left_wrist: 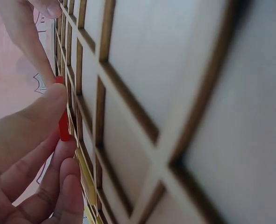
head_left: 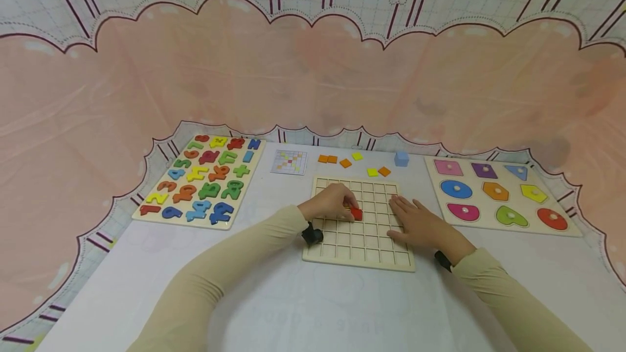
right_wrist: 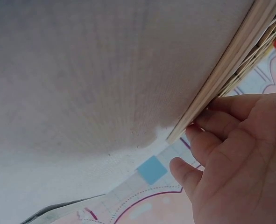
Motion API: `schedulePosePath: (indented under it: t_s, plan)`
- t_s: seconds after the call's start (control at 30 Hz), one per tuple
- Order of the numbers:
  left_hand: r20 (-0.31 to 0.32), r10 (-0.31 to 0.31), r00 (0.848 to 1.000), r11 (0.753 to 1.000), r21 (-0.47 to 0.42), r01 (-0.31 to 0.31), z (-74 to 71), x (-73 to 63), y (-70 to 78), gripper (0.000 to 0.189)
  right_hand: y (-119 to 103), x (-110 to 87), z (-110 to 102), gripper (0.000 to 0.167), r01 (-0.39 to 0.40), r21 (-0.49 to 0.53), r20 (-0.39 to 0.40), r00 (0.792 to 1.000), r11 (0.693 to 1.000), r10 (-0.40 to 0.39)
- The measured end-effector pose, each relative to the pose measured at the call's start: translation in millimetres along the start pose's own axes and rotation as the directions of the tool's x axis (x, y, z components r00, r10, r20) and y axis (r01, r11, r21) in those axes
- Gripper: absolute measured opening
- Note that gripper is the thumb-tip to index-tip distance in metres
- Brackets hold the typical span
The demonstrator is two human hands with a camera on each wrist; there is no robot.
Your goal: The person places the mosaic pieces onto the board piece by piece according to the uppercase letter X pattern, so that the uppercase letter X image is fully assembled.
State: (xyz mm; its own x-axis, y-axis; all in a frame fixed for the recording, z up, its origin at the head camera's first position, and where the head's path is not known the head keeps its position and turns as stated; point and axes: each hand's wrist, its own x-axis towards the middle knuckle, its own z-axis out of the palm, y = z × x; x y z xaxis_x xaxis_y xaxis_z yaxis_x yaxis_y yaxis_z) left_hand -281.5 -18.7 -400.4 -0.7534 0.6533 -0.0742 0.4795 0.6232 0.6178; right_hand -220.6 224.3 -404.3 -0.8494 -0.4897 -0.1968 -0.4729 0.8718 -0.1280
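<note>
A wooden grid board with rows of square cells lies flat on the table. Between thumb and fingers, my left hand pinches a small red square tile over the board's middle cells. In the left wrist view the red tile stands edge-on, close against the grid. A yellow tile sits at the grid beside the curled fingers, mostly hidden by the hand in the head view. My right hand rests on the board's right edge with its fingers extended; the right wrist view shows the fingertips along that edge.
Behind the board lie loose orange tiles and yellow tiles, a blue cube and a patterned card. A number puzzle stands at left, a shape puzzle at right.
</note>
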Motion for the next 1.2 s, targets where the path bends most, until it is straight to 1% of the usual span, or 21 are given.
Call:
schedulePosePath:
  t_s: [0.2,0.6,0.87,1.2]
  plan:
    - [0.021,0.009,1.0,0.999,0.03,-0.01,0.9,2.0,1.8,0.021,1.0,0.6,0.1,0.081,0.005,0.001,-0.001,1.0,1.0,-0.005]
    - [0.033,-0.008,0.999,1.0,0.014,0.008,0.0,3.2,2.4,0.02,1.2,0.7,-0.5,0.081,0.0,0.002,0.004,1.0,1.0,0.0]
    - [0.038,-0.011,0.999,0.999,0.047,0.01,-0.4,4.1,4.5,0.019,0.7,-0.1,-1.1,0.081,0.01,-0.011,0.001,1.0,1.0,-0.01]
    - [0.041,-0.016,0.999,0.999,0.03,0.015,-1.2,2.4,5.3,0.019,-0.2,0.4,-0.6,0.081,0.007,-0.001,0.002,1.0,1.0,-0.007]
